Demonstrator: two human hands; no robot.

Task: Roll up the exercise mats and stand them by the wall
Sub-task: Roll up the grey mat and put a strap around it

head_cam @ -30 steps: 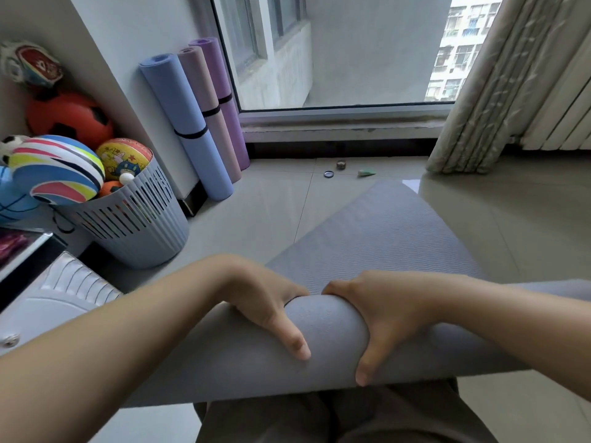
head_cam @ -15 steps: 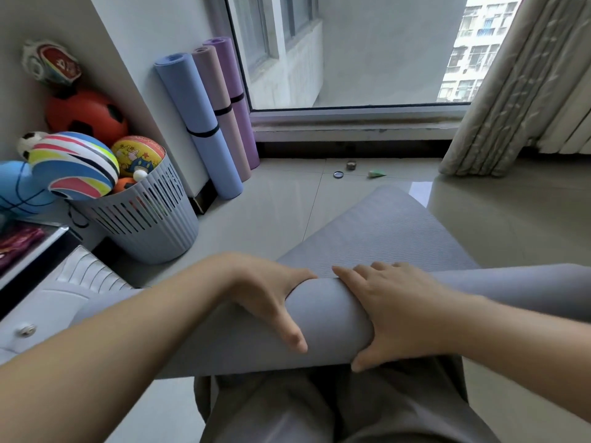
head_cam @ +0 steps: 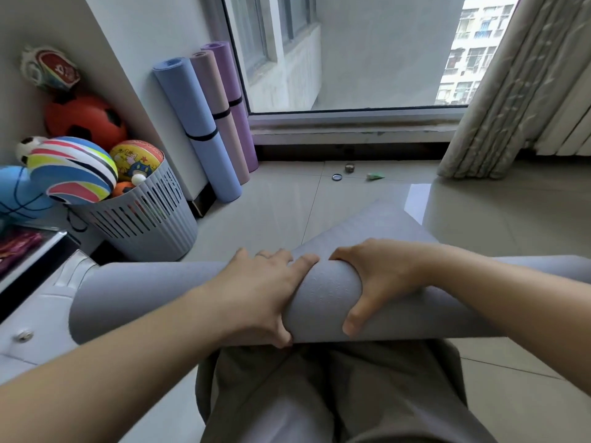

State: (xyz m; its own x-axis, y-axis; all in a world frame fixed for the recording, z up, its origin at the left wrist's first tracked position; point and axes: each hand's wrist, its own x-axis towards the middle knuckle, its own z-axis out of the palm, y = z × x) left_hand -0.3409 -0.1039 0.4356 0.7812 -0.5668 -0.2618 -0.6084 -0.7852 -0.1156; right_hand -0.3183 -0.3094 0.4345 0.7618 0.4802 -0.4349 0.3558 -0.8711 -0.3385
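Head cam: grey mat partly rolled, tail flat on floor ahead. Left hand lies over roll w/ thumb hooked under; right hand wraps round it. 2 hands sit mid-roll, so ends may telescope or layers slacken.

Soft daylight comes through the window; the room is evenly bright; a glare patch shines on the floor tiles; edges bend from the wide lens; near forearms look slightly soft.
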